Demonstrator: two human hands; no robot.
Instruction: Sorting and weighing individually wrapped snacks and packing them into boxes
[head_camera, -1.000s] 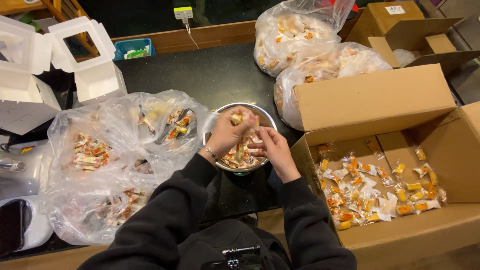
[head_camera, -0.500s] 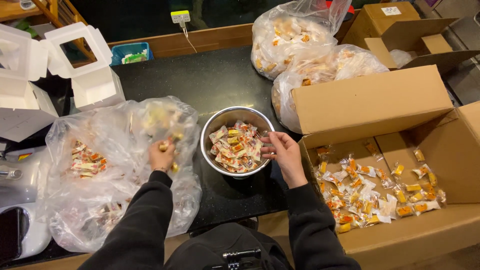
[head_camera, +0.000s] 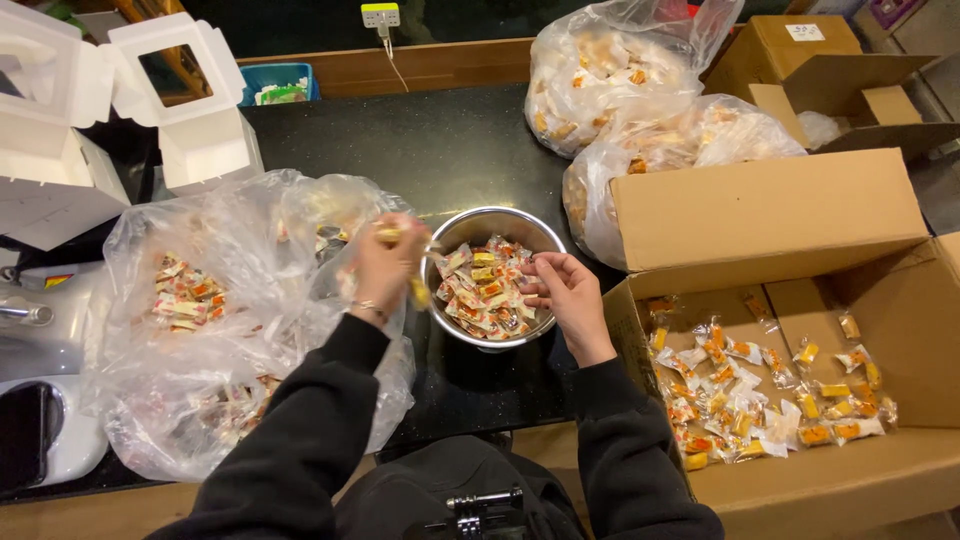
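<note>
My left hand (head_camera: 385, 265) is closed on a few wrapped candies (head_camera: 415, 290), held just over the left rim of the steel bowl (head_camera: 445, 325). My right hand (head_camera: 565, 292) rests on the bowl's right rim, fingers curled among the wrapped sweets (head_camera: 480, 295) inside, pinching one. A clear plastic bag (head_camera: 200, 300) lies left of the bowl; an open cardboard box (head_camera: 900, 330) of sweets sits right
</note>
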